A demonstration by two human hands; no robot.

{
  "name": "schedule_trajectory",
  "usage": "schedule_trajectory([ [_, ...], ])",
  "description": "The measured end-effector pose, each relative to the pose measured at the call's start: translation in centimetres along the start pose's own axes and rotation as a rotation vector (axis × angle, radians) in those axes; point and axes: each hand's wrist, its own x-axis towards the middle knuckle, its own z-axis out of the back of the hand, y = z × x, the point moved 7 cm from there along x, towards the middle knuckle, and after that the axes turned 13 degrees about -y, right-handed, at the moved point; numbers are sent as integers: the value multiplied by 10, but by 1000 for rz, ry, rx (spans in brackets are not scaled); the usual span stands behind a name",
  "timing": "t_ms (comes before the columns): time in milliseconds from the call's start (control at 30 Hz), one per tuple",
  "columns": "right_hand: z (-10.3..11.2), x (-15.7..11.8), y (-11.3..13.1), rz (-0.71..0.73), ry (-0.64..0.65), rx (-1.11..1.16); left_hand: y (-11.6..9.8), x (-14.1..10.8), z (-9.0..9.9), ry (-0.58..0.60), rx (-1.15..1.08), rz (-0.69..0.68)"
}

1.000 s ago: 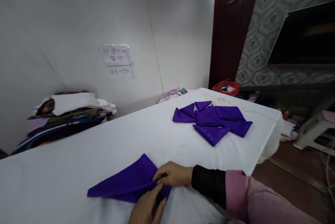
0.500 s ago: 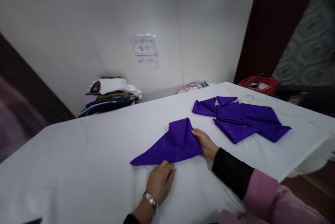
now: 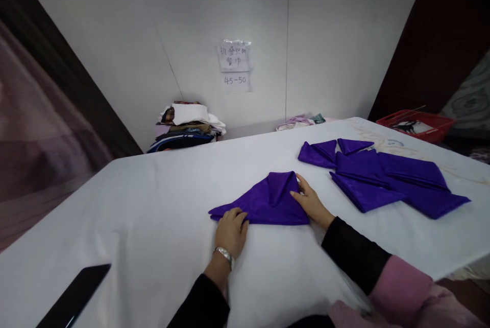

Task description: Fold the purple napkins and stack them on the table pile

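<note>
A purple napkin, folded into a rough triangle, lies on the white-covered table with its long edge towards me and its point to the left. My left hand, wearing a silver watch or bracelet, grips the near edge close to that point with bent fingers. At the opposite end my right hand holds the upright right-hand edge, thumb in front and fingers behind it. Near the top, the cloth bulges in a loose fold. Farther right lie several folded purple napkins, some triangular and some overlapping.
A dark flat phone-like object rests at the lower left of the table. Folded clothes are stacked by the wall, beneath a paper sign. Beyond the table's right back corner is a red basket.
My left hand has moved up onto the napkin's near edge. The napkin's left point now shows separated layers and its near edge lies straighter. The view has shifted, revealing more of the dark object.
</note>
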Motion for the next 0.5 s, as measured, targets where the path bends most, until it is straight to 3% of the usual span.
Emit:
schedule_trajectory([
  [100, -2, -3, 14, 358, 19, -353, 3, 1, 4, -7, -7, 20],
  [167, -8, -9, 19, 504, 72, -530, 3, 1, 8, -30, -12, 35],
  [300, -21, -21, 26, 613, 191, -727, -9, 1, 23, -155, -62, -22],
  [500, -38, -37, 35, 713, 326, -815, -32, 2, 47, -285, -153, -188],
])
